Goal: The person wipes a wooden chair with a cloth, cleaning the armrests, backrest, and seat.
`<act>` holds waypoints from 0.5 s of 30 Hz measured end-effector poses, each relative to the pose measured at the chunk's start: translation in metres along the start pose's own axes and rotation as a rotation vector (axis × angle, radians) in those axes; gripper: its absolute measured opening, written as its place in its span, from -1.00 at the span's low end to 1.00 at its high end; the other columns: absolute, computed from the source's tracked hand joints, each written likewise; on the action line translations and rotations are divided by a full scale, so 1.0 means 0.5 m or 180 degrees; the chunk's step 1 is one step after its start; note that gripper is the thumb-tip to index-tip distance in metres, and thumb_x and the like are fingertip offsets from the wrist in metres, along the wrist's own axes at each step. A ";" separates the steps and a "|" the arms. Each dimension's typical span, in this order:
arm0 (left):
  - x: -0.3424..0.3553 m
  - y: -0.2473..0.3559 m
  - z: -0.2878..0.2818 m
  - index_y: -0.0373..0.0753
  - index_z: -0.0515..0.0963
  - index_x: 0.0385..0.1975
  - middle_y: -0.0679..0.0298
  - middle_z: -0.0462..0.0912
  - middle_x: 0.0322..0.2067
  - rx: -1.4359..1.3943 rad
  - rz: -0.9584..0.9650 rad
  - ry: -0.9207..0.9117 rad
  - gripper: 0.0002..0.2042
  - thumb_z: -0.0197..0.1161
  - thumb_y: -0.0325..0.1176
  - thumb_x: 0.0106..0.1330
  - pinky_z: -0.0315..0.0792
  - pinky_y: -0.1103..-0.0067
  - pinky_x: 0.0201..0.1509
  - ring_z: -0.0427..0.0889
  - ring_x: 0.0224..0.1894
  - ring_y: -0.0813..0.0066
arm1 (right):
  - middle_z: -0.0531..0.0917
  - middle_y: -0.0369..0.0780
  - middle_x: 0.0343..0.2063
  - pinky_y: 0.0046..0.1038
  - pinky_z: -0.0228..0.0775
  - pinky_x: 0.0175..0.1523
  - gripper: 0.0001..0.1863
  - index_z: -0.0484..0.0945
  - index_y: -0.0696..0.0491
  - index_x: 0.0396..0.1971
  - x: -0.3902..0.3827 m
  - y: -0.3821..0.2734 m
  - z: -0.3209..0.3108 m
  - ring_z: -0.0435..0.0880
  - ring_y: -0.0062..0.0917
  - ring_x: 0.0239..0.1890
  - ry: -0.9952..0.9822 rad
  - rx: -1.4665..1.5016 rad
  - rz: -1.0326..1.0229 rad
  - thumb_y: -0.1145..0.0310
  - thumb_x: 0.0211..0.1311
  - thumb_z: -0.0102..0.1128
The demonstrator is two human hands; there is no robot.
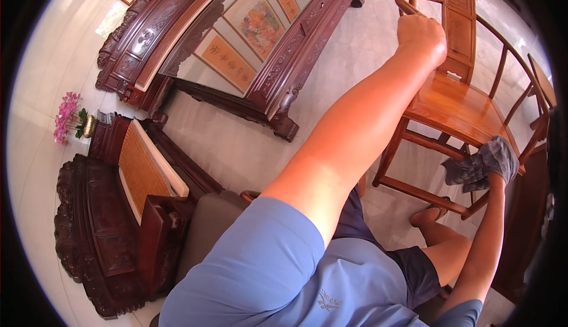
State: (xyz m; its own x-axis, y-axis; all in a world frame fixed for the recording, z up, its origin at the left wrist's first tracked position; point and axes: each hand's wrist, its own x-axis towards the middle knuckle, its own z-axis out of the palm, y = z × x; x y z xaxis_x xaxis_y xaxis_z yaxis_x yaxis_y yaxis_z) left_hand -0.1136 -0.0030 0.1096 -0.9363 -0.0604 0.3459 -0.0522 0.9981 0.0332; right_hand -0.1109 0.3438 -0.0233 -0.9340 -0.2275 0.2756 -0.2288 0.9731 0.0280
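left hand grips one chair armrest | right hand clutches one grey cloth

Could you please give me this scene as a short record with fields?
left hand: left hand grips the curved top rail of the orange-brown wooden armchair
right hand: right hand presses a crumpled grey cloth against the chair's seat edge
nearby: dark carved wooden table with a glass top; dark carved bench with a woven cane seat; pink flowers in a small pot
floor: pale tiled floor
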 end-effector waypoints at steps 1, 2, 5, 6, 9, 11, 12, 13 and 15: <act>0.004 0.009 0.000 -0.18 0.75 -0.24 0.12 0.80 -0.32 -0.0064 0.0008 0.0120 -0.78 0.26 -0.36 0.13 0.59 0.38 -0.25 0.80 -0.23 0.24 | 0.73 -0.06 -0.27 -0.09 0.49 -0.05 -0.68 0.65 -0.01 -0.33 -0.004 0.001 -0.021 0.68 -0.03 -0.07 0.0022 -0.0050 0.0058 0.04 0.09 0.25; 0.003 0.010 0.001 -0.16 0.76 -0.27 0.10 0.80 -0.33 -0.0136 -0.0086 0.0126 -0.79 0.26 -0.37 0.13 0.59 0.38 -0.24 0.81 -0.25 0.23 | 0.74 -0.07 -0.27 -0.10 0.49 -0.05 -0.68 0.66 -0.01 -0.37 -0.007 -0.024 -0.043 0.69 -0.05 -0.08 -0.0160 -0.0146 0.0157 0.04 0.08 0.26; 0.023 0.029 0.009 -0.16 0.77 -0.32 0.07 0.80 -0.35 -0.0201 0.0024 0.0274 -0.81 0.27 -0.37 0.11 0.62 0.33 -0.22 0.81 -0.22 0.17 | 0.75 -0.10 -0.35 -0.16 0.52 -0.14 -0.73 0.74 -0.06 -0.46 -0.016 -0.064 -0.086 0.73 -0.13 -0.20 -0.0258 -0.0533 -0.0076 0.06 0.02 0.28; 0.024 0.015 0.024 -0.14 0.77 -0.32 0.08 0.80 -0.35 -0.0101 -0.0026 0.0356 -0.81 0.26 -0.35 0.11 0.63 0.32 -0.20 0.81 -0.20 0.17 | 0.74 -0.11 -0.41 -0.16 0.53 -0.20 -0.75 0.77 -0.09 -0.51 -0.019 -0.099 -0.106 0.74 -0.14 -0.28 -0.0390 -0.0695 -0.0215 0.07 0.00 0.27; 0.013 -0.013 0.018 0.02 0.78 -0.21 0.14 0.81 -0.26 0.0104 -0.0178 0.0158 -0.75 0.23 -0.30 0.16 0.65 0.30 -0.10 0.81 -0.12 0.17 | 0.73 -0.10 -0.51 -0.15 0.51 -0.32 -0.73 0.76 -0.11 -0.61 -0.013 -0.210 -0.087 0.74 -0.16 -0.39 -0.0389 -0.0943 0.0109 0.06 0.00 0.22; 0.026 0.001 0.017 0.19 0.75 -0.02 0.19 0.81 -0.14 -0.0061 -0.0163 0.0258 -0.64 0.17 -0.29 0.21 0.64 0.29 -0.02 0.79 -0.05 0.13 | 0.74 -0.10 -0.42 -0.16 0.49 -0.15 -0.66 0.74 -0.03 -0.49 0.003 -0.165 0.030 0.73 -0.13 -0.27 0.0226 -0.0774 0.0315 0.03 0.12 0.16; 0.023 -0.001 0.014 0.23 0.71 0.06 0.20 0.80 -0.09 0.0059 -0.0213 0.0086 -0.59 0.14 -0.28 0.23 0.63 0.28 0.02 0.77 -0.02 0.11 | 0.74 -0.08 -0.34 -0.17 0.48 -0.07 -0.67 0.74 -0.01 -0.41 -0.001 -0.186 0.037 0.72 -0.14 -0.19 0.0122 -0.0642 0.0328 0.06 0.17 0.15; 0.021 0.006 0.006 0.27 0.67 0.14 0.21 0.79 -0.04 0.0150 -0.0252 -0.0063 -0.55 0.12 -0.28 0.25 0.62 0.27 0.06 0.76 0.01 0.10 | 0.74 -0.06 -0.25 -0.18 0.46 0.01 -0.68 0.73 0.01 -0.33 -0.004 -0.195 0.036 0.71 -0.15 -0.11 0.0038 -0.0542 0.0354 0.08 0.22 0.15; 0.018 0.011 -0.001 0.25 0.66 0.17 0.17 0.77 -0.01 0.0230 -0.0182 -0.0046 -0.55 0.10 -0.24 0.27 0.62 0.25 0.07 0.75 0.03 0.09 | 0.77 -0.03 -0.30 -0.15 0.50 -0.06 -0.64 0.78 0.02 -0.37 -0.010 -0.178 0.073 0.74 -0.12 -0.18 0.0449 -0.0735 0.0064 0.08 0.27 0.10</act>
State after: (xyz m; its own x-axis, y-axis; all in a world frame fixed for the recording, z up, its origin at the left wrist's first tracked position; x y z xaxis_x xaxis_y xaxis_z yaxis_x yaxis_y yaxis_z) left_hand -0.1219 0.0020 0.1135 -0.9360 -0.1177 0.3318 -0.1302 0.9914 -0.0154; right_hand -0.0961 0.2569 -0.0621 -0.8865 -0.2164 0.4091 -0.1267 0.9637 0.2351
